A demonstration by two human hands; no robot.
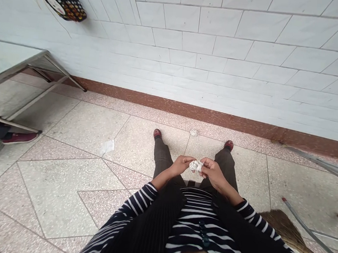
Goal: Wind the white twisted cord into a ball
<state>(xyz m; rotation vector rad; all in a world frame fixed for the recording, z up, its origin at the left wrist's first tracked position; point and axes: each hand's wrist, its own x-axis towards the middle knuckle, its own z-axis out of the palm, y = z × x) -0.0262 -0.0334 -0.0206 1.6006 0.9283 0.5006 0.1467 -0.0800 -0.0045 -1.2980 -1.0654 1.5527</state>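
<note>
Held in front of my waist is a small bundle of white cord [195, 166], wound into loops. My left hand [180, 165] grips its left side between thumb and fingers. At the bundle's right side, my right hand [212, 172] pinches the cord, fingers curled around it. Part of the bundle is hidden behind my fingertips. A second coil of white cord [194, 132] lies on the floor between my shoes, close to the wall.
At left stands a metal-framed table [16, 56], with another person's shoe [19, 138] below it. A polka-dot bag [63, 2] hangs on the tiled wall. White paper [106, 147] lies on the floor. To my right are a broom [285, 227] and metal tubes [303, 225].
</note>
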